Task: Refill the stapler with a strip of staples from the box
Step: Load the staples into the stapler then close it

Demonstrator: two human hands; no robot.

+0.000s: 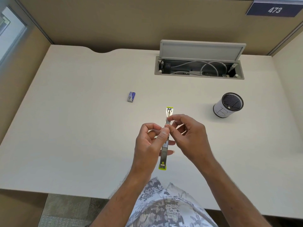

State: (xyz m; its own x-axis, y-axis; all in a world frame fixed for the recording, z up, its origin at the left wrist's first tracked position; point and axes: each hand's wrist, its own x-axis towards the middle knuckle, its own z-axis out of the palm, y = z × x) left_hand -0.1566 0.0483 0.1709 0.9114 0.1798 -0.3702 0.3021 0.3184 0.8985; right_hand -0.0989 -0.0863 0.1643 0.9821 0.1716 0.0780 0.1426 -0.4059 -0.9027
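A slim stapler (165, 145) with a silver metal body and lime-green ends is seen opened out flat into one long strip, its metal channel facing up. It is held above the middle of the desk (82, 128), nearer the front edge than the back. The left hand (148, 145) is closed around its lower half, with the thumb pressed along the left side and fingertips showing at the right. The right hand (188, 133) is pinched with thumb and forefinger at the channel's middle; whether a strip of staples is held there cannot be told. The long axis runs from the front edge toward the back edge, one green end pointing at the person. The small blue staple box (131, 96) lies on the desk, well apart to the left and toward the back. A mesh pen cup (228, 104) stands toward the right edge.
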